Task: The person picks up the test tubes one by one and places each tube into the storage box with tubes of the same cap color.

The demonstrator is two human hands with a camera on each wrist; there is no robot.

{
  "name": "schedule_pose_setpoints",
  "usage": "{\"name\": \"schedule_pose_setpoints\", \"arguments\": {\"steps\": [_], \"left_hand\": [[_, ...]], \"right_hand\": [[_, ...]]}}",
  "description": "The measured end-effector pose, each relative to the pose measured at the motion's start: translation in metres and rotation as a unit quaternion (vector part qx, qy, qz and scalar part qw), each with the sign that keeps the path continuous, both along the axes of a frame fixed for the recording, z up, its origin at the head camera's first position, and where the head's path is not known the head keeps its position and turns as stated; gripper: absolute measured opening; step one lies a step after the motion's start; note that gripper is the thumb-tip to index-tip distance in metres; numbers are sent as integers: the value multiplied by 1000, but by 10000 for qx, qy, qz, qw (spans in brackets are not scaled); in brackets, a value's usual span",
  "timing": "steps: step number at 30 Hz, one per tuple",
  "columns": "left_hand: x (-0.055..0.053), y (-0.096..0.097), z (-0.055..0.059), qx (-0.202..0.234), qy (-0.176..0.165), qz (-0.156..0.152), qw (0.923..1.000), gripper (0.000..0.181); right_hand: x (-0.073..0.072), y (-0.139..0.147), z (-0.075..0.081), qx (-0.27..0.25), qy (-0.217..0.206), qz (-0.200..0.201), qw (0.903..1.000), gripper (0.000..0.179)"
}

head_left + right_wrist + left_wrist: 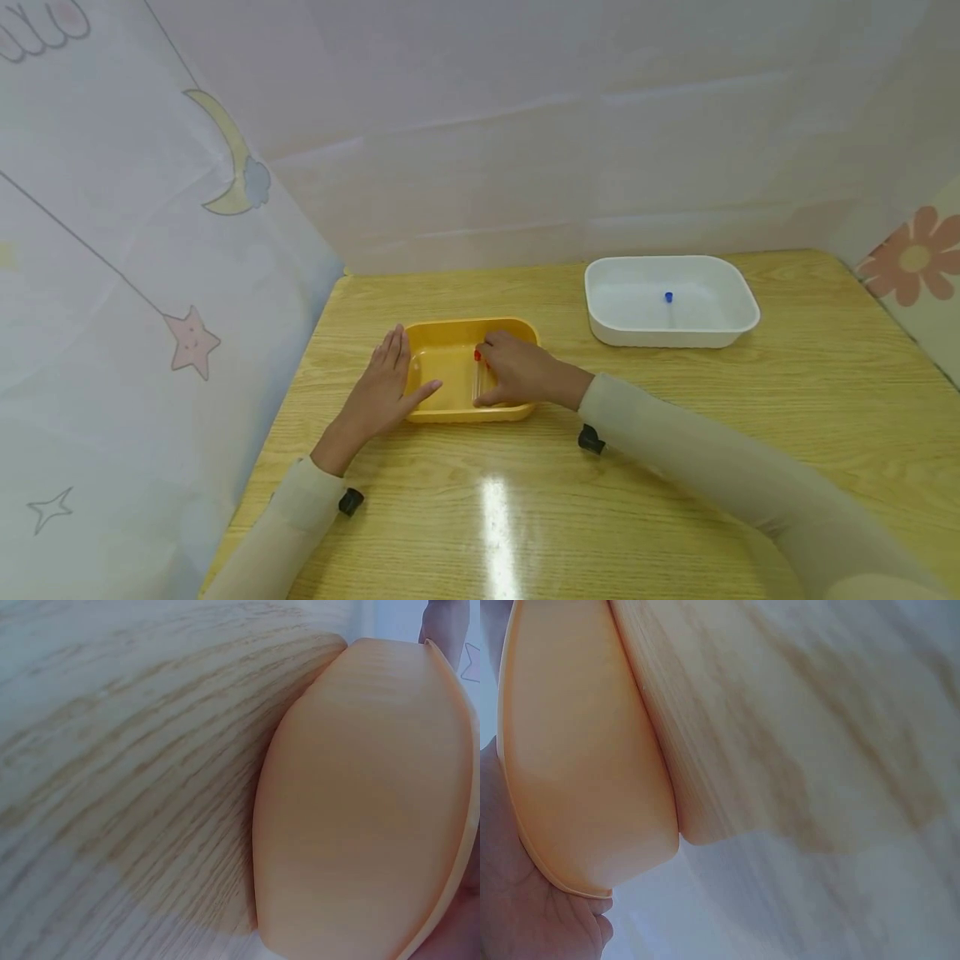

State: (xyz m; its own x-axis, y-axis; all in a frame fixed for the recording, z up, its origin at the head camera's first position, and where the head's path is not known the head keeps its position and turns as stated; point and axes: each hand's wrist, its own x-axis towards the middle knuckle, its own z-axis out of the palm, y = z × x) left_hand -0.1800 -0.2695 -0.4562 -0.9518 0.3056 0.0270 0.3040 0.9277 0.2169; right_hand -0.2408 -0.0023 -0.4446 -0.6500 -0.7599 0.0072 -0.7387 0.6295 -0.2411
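Observation:
A yellow tray [450,414] sits on the table, holding a clear tube with a red cap [477,356]. A second bit of red shows just beside that cap, partly behind the fingers. My right hand [517,367] reaches into the tray's right side and grips the clear tube lengthwise, fingers by the cap and thumb near its other end. At the tray's left end, my left hand [378,387] rests along the rim, fingers straight and thumb spread over the front edge. Both wrist views show mostly the tray's outer wall [592,750], with the left palm against its rim.
To the back right stands a white tray [671,337] with a blue-capped clear tube [669,297] inside. A pale wall covering [480,167] rises behind the wooden table [420,517], and a printed one borders its left side.

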Motion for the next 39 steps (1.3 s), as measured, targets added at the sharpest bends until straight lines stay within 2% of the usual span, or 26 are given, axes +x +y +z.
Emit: {"name": "schedule_pose_setpoints", "arguments": {"steps": [11,25,39], "left_hand": [[0,1,2,43,-4,-7,10000,102],[-1,2,3,21,15,-40,10000,101],[-1,1,1,5,-66,-18,10000,101]], "right_hand": [[-1,-3,-3,314,234,-12,9992,86],[-6,-6,-1,470,-52,-169,9987,83],[-7,-9,-5,670,129,-84,9976,80]]}}
